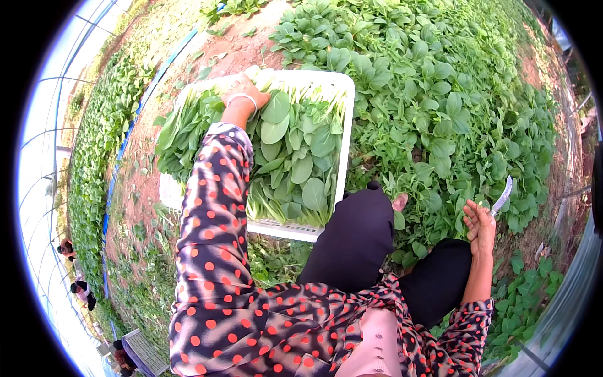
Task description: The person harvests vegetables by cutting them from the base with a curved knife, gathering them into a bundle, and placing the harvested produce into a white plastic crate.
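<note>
A white plastic crate [347, 136] full of leafy greens [301, 155] stands on the soil in front of me, to the left. My left hand [244, 93], with a pale bangle at the wrist, rests on the greens near the crate's far rim. Its fingers lie over the stem ends; whether they grip any is hidden. Off to the right, my right hand [480, 224] is half curled with the palm partly turned up, holding a small knife with a curved blade [503, 196] that points away from me.
Dense leafy plants [438, 108] grow beyond and right of the crate. A blue hose or strip [123, 146] runs along the left bed. Several people are at the far left, one near a grey crate [143, 351]. My bent knees lie beside the white crate.
</note>
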Demonstrator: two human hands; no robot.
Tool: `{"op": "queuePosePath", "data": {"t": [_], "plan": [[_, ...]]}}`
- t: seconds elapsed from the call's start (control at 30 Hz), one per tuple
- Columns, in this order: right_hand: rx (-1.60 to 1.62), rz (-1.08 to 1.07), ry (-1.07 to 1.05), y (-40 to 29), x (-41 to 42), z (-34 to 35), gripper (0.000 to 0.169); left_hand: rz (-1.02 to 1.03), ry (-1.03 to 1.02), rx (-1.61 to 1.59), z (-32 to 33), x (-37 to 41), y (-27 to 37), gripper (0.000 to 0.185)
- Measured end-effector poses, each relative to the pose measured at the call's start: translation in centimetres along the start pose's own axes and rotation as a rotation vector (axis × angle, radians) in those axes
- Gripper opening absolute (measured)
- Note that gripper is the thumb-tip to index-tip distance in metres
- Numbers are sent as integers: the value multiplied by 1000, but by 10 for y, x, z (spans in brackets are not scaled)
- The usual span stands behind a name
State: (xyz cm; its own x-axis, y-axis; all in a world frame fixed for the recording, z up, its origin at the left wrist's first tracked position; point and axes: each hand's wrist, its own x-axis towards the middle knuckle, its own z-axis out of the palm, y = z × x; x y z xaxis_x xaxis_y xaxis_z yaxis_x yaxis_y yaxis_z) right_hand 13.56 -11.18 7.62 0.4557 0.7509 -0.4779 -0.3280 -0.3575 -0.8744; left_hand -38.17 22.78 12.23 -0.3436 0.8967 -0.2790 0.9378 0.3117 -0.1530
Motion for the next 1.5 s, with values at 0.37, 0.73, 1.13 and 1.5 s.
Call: {"op": "queuePosePath", "data": {"t": [0.37,0.73,1.13,1.5], "plan": [[-124,55,-60,-5,-1,10,25,173,-202,-16,-13,36,-16,131],[-105,63,-62,-6,-2,9,21,17,49,-167,73,15,-13,125],[-141,102,-40,6,6,8,18,213,58,14,-24,33,0,111],[-205,162,34,13,14,4,23,158,337,-96,133,43,7,88]]}}
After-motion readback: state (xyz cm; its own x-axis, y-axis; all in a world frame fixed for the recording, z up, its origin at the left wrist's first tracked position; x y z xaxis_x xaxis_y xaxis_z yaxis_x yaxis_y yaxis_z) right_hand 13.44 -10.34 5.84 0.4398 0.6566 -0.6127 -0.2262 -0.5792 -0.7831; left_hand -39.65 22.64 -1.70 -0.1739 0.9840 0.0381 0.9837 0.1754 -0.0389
